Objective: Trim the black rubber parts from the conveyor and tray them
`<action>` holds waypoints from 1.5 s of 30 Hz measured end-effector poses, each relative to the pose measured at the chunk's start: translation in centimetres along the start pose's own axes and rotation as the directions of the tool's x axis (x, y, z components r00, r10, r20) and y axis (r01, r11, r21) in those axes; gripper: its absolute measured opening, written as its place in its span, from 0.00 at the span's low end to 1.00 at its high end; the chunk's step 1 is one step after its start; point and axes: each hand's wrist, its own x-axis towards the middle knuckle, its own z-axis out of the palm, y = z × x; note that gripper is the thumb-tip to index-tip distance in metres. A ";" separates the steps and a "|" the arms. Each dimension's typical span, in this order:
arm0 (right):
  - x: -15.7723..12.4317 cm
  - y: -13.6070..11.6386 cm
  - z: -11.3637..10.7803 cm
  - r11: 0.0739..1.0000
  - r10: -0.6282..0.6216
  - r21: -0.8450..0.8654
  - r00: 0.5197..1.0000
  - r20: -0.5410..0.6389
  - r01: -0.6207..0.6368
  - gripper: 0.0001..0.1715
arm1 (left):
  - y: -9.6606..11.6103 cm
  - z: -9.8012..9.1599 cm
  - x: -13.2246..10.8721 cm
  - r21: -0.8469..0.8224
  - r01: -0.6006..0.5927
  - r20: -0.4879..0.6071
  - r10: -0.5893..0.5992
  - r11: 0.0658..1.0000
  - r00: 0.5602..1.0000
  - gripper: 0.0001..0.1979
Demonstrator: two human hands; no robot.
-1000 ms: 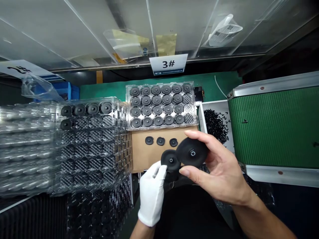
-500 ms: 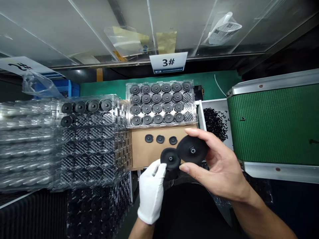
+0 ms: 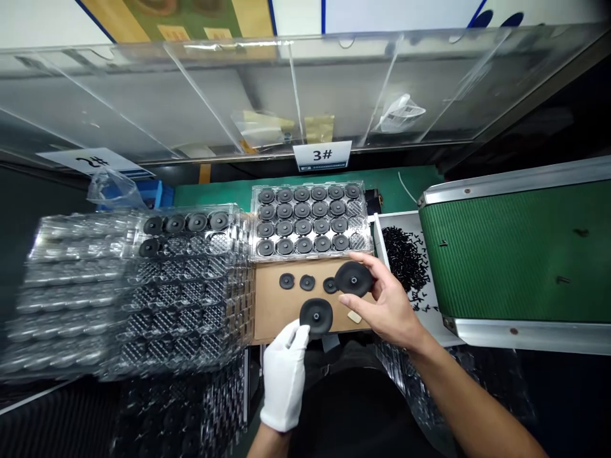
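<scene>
A black rubber disc [image 3: 353,278] sits pinched in the fingers [image 3: 357,299] of the bare right hand [image 3: 389,308]. The white-gloved left hand [image 3: 285,375] pinches a second disc [image 3: 316,316] at its edge.

A sloped clear acrylic panel [image 3: 191,95] spans the top of the frame, with colourful printed posters [image 3: 176,16] on the pale wall beyond it along the upper edge. Below it, a white "3#" card [image 3: 322,155] hangs at upper centre and a "2#" card [image 3: 95,161] at upper left, above a green backing panel [image 3: 214,194] and a blue bin [image 3: 157,194]. A green conveyor belt [image 3: 515,254] in a steel frame [image 3: 515,181] fills the right side, while dark ribbed matting [image 3: 48,432] lies at lower left.
</scene>
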 end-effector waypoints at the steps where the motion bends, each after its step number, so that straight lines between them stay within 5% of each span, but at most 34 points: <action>1: -0.2 0.0 -0.1 1.000 -0.005 -0.001 1.000 0.002 0.005 0.41 | -0.1 -0.2 -0.2 -0.001 -0.003 -0.007 0.003 1.000 1.000 0.21; 21: -2.8 0.7 -0.2 0.998 -0.028 0.052 0.998 0.049 0.026 0.42 | -1.8 -1.9 -3.4 -0.016 -0.015 -0.093 0.013 1.000 0.996 0.21; 27: -0.4 9.7 -0.7 0.982 0.071 -0.170 0.997 -0.036 -0.076 0.44 | -0.9 -2.2 -4.9 0.009 -0.069 -0.103 0.069 0.998 0.992 0.18; 35: 1.3 24.0 -1.3 0.837 0.252 -0.449 0.948 -0.193 -0.314 0.22 | 0.6 -2.4 -8.3 -0.067 -0.107 -0.132 0.098 0.992 0.986 0.16; 40: 0.8 28.5 -2.1 0.745 0.279 -0.566 0.935 -0.218 -0.354 0.22 | 0.4 -2.1 -9.5 -0.086 -0.100 -0.120 0.089 0.991 0.989 0.15; 45: 0.3 30.3 -2.4 0.726 0.265 -0.600 0.942 -0.207 -0.336 0.24 | 0.3 -1.5 -9.9 -0.127 -0.091 -0.116 0.076 0.988 0.990 0.16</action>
